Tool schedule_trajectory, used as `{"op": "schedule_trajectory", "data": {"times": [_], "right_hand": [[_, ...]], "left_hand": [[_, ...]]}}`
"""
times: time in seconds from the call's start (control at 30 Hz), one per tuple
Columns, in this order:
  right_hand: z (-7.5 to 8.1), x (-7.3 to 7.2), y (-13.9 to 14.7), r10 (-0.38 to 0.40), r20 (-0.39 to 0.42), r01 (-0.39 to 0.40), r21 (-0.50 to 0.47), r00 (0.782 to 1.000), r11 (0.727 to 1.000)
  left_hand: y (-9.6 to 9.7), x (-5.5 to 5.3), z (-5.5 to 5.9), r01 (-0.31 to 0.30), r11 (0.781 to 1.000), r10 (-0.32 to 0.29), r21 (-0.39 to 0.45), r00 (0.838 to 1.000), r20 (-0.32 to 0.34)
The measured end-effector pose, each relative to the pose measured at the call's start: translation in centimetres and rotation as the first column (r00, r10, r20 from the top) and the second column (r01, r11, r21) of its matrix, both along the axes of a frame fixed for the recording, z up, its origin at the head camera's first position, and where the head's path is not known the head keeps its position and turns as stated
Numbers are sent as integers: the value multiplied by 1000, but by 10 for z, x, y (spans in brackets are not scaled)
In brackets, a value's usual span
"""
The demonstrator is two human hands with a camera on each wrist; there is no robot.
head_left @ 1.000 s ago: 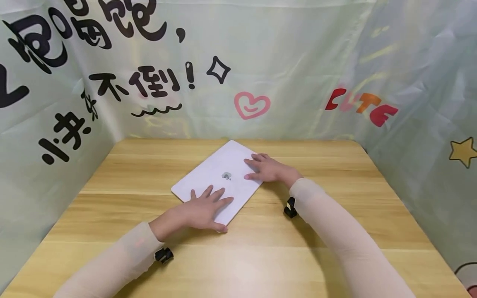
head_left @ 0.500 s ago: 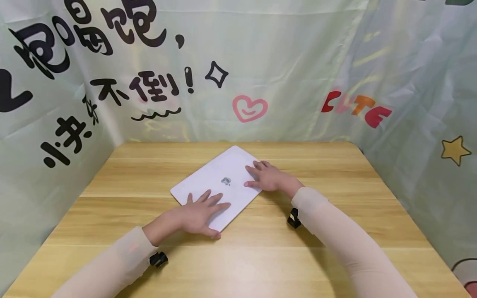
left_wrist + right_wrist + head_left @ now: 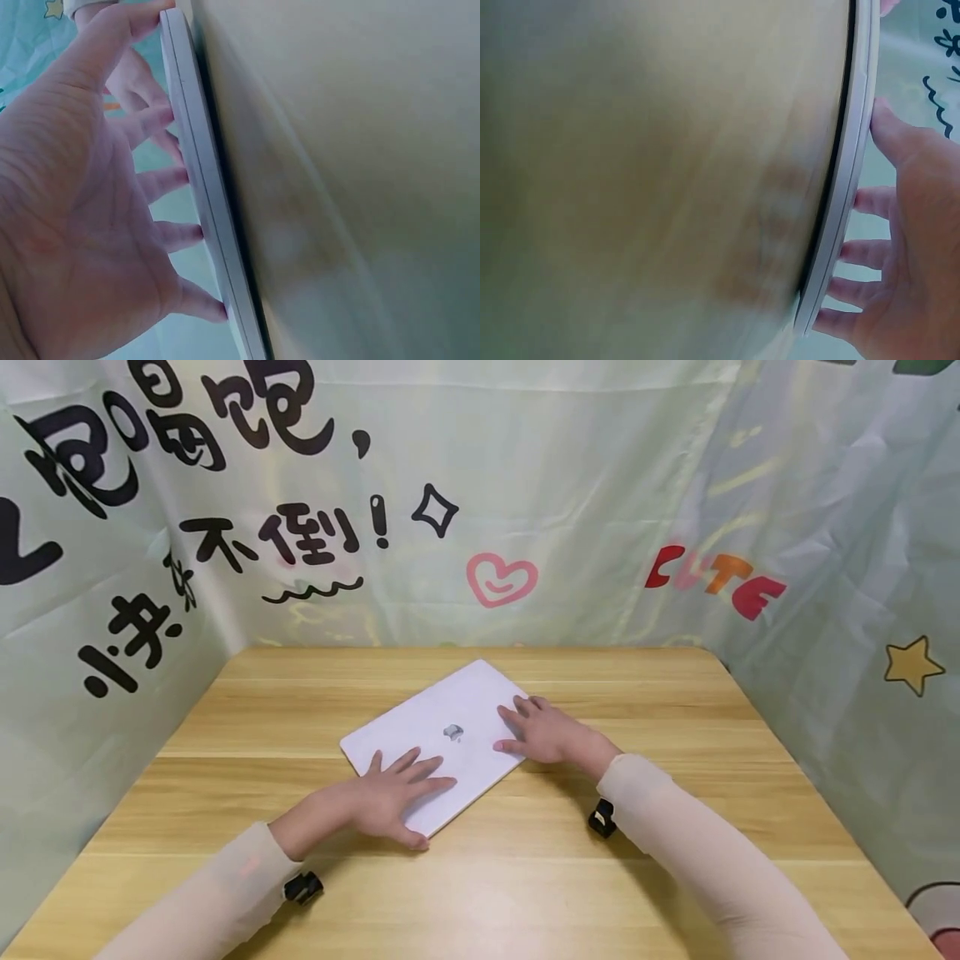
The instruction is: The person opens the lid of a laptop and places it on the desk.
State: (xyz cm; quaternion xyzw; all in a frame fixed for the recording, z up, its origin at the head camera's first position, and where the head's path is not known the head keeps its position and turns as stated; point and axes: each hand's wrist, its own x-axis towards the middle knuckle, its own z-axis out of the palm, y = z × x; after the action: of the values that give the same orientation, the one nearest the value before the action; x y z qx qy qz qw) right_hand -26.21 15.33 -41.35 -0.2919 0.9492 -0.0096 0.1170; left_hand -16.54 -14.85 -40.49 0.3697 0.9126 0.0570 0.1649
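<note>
A closed silver laptop (image 3: 431, 714) with a dark logo on its lid lies at an angle on the wooden table, one corner toward the back. My left hand (image 3: 382, 802) rests on its near left part with fingers spread, the thumb by the near corner. At the right end, the fingers of my right hand (image 3: 551, 735) are spread over the lid's edge. The left wrist view gives the laptop's thin side edge (image 3: 206, 165), with fingertips touching the lid. Fingertips also meet the lid of the laptop (image 3: 844, 176) in the right wrist view.
The wooden table (image 3: 495, 893) extends around the laptop on all sides. Pale printed cloth (image 3: 600, 468) hangs along its back and both sides. A black wrist camera (image 3: 303, 888) sits at the left cuff, another black camera (image 3: 602, 818) at the right cuff.
The laptop has turned clockwise on the table, its far corner going right and its near corner left. My left hand has moved left and nearer, my right slightly right and nearer, both staying on the lid.
</note>
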Motion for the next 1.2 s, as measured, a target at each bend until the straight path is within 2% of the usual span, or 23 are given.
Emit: {"op": "schedule_trajectory", "data": {"times": [0.57,0.83,1.0,1.1,1.2], "right_hand": [[6,31,0,-25,27,24,40,999,999],[8,40,0,-35,46,34,30,998,999],[12,41,-1,-3,48,1,36,999,999],[17,35,-1,30,33,-32,55,999,998],[19,28,2,74,13,-74,27,997,997]], "left_hand": [[-21,1,-8,81,995,-80,50,997,-18],[-29,1,-7,71,997,-71,38,998,-3],[-34,1,-9,70,996,-70,50,998,-7],[-36,0,-9,76,995,-75,67,997,-15],[-38,-1,-8,84,993,-82,86,996,-23]]}}
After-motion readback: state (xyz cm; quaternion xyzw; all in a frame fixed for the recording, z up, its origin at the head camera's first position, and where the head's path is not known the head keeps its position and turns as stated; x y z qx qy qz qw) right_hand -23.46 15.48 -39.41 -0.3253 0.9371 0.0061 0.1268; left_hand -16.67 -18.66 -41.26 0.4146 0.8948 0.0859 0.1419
